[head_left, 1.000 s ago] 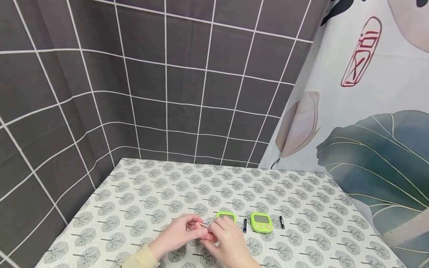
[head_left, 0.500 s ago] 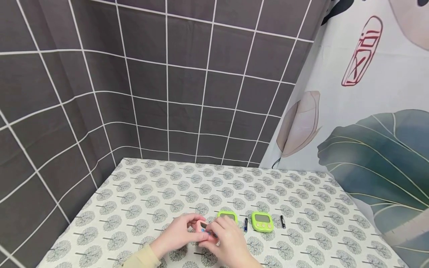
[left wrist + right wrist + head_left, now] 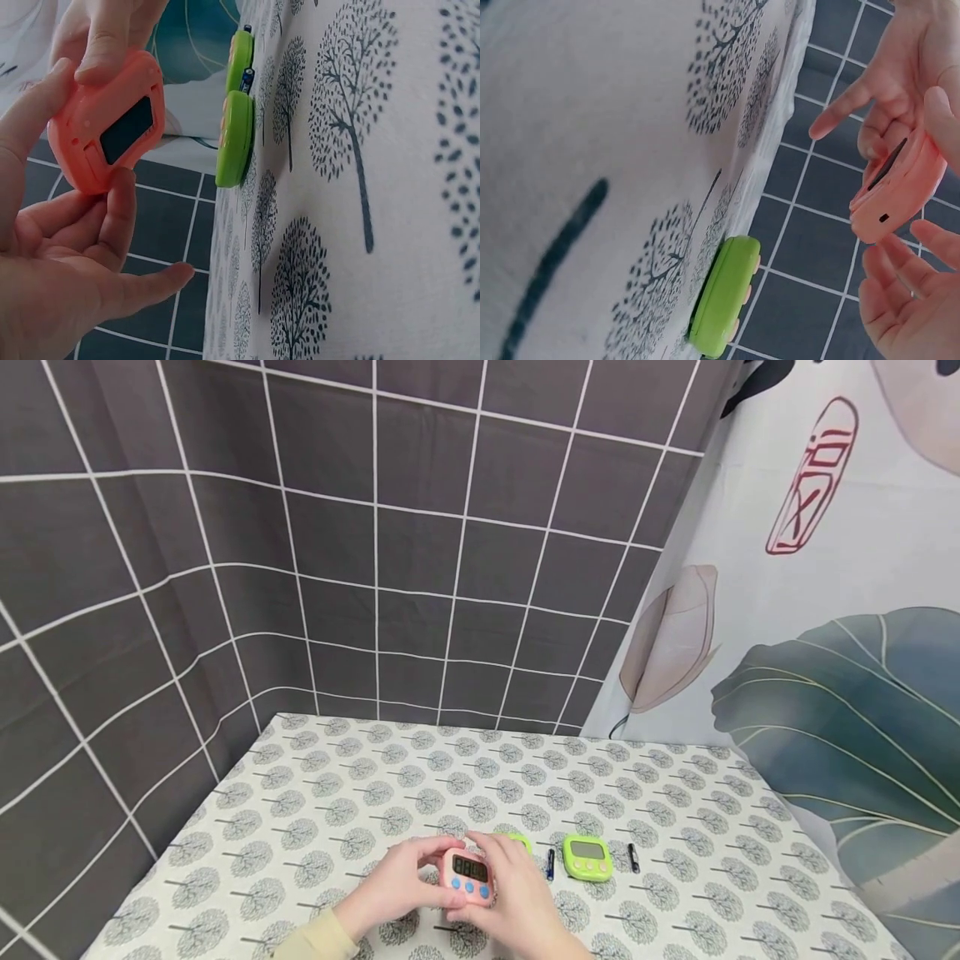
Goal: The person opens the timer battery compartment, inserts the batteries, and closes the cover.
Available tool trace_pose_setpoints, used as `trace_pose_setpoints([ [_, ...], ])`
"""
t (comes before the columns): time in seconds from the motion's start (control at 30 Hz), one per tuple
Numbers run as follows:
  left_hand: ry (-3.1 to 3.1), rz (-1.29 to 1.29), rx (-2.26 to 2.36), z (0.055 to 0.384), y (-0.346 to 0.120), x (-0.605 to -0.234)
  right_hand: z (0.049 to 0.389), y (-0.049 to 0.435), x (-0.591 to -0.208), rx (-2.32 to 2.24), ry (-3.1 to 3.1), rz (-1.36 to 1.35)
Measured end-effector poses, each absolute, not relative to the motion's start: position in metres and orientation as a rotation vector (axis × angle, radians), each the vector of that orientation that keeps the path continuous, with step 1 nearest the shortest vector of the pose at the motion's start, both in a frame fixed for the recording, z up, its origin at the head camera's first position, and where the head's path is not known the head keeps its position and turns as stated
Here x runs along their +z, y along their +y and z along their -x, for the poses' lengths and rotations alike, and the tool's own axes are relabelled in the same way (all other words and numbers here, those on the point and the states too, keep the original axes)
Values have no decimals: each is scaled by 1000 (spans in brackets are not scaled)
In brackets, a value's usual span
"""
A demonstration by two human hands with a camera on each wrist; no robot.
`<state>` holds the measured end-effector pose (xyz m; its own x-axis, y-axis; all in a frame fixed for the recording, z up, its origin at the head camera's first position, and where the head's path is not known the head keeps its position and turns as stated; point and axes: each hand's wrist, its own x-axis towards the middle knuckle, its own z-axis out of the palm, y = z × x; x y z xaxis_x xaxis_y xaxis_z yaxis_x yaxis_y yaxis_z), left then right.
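Both hands hold a pink digital timer (image 3: pixel 468 875) above the table. In the head view its face is toward me, with dark digits on the screen and blue buttons below. My left hand (image 3: pixel 405 883) pinches its left side between thumb and fingers. The right hand (image 3: pixel 517 889) is at the other side, thumb along the lower edge and fingers near the top right corner. A dark rectangle is visible on the back of the pink timer (image 3: pixel 112 124) in the left wrist view. One green timer (image 3: pixel 521 841) lies behind the right hand, mostly hidden by it.
Right of the hands, another green timer (image 3: pixel 587 858) lies face up on the tree-patterned tablecloth (image 3: pixel 360 802). Small dark cylinders lie beside it, one to its left (image 3: pixel 551 864) and one to its right (image 3: pixel 633 857). A dark gridded curtain (image 3: pixel 420 568) hangs behind the table.
The pink timer has tilted so that its face, first mostly covered, now shows with digits on the screen. The right fingers have moved off its front to the right side.
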<state>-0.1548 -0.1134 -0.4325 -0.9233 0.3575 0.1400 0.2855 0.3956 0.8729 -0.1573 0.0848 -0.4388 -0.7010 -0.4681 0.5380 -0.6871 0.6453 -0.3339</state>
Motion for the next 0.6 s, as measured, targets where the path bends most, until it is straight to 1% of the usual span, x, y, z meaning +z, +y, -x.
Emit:
trace_pose_setpoints([
  [0.3,2594,-594,1674,154,-115,-434,164,91,-439,978,-2611,-866],
  [0.6,2562,-570,1781,156,-117,-437,167,102,-432,1512,-2687,-860],
])
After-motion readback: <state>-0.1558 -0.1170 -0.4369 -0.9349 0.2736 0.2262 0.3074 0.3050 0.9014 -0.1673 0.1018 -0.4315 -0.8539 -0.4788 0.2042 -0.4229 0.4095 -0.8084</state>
